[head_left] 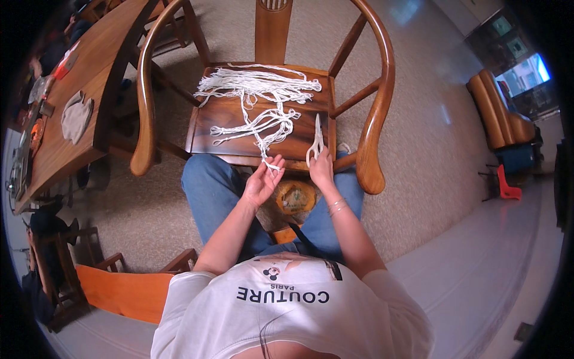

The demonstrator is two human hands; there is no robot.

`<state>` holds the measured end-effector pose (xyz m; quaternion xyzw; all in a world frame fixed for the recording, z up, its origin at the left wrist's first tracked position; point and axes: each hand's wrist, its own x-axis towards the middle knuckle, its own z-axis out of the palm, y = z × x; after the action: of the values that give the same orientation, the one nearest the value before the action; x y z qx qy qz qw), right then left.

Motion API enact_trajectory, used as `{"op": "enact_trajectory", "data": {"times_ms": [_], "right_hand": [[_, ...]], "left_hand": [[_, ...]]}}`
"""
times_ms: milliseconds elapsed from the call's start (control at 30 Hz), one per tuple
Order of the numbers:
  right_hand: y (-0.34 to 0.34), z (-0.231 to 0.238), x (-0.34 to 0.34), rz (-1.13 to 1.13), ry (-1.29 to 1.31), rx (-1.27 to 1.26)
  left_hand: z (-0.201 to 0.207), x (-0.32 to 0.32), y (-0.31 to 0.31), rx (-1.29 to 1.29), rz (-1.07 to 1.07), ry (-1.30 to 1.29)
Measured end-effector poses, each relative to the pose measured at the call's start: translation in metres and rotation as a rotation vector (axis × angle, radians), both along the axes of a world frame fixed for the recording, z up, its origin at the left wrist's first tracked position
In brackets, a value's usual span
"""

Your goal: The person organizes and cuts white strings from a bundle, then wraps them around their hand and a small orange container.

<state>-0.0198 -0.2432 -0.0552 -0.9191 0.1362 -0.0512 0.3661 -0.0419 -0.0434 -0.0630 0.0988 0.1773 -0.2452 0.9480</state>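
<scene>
You are sitting before a wooden chair, and its seat (232, 148) carries the white cord (257, 85): a wide bundle lies at the back part, and looped strands (254, 127) lie in front of it, running down to your side. Your left hand (260, 182) is turned palm up near the front edge, with fingers loosely curled and an end of the cord across them; whether they pinch it firmly, I cannot tell. Your right hand (321, 170) is closed at the handles of the scissors (317, 140), whose blades look together and point away from you, beside the strands but apart from them. In my judgement, the step in hand is preparing this cord end for a cut. The next move would call for steadying the end, opening the blades and turning them toward it, keeping your left fingertips clear.
</scene>
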Motion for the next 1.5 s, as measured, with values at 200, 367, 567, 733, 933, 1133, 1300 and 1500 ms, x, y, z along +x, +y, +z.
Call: {"op": "enact_trajectory", "data": {"times_ms": [200,367,567,733,933,1133,1300,1500], "right_hand": [[0.001,-0.008,0.03,-0.01,-0.002,-0.24],[-0.004,-0.016,0.035,0.003,-0.047,-0.415],[0.002,-0.019,0.038,0.048,-0.022,-0.581],[0.068,0.026,0.038,0.423,-0.285,-0.405],[0.12,0.008,0.081,0.535,-0.268,-0.179],[0.15,-0.005,0.149,0.46,-0.192,-0.177],[0.172,-0.014,0.184,0.354,-0.103,-0.206],[0.175,-0.023,0.194,0.365,0.033,-0.246]], "left_hand": [[-0.021,-0.017,0.009,0.743,-0.462,-0.105],[-0.028,-0.02,0.022,0.834,-0.465,-0.227],[-0.036,-0.025,0.029,0.857,-0.522,-0.32],[-0.031,-0.02,0.02,1.031,-0.437,-0.441],[-0.01,-0.017,0.032,1.482,-0.4,-0.624],[0.012,0.009,0.054,1.865,0.111,-0.564],[0.033,0.068,0.107,2.158,0.114,-0.478],[0.008,0.101,0.138,2.147,-0.099,-0.421]]}}
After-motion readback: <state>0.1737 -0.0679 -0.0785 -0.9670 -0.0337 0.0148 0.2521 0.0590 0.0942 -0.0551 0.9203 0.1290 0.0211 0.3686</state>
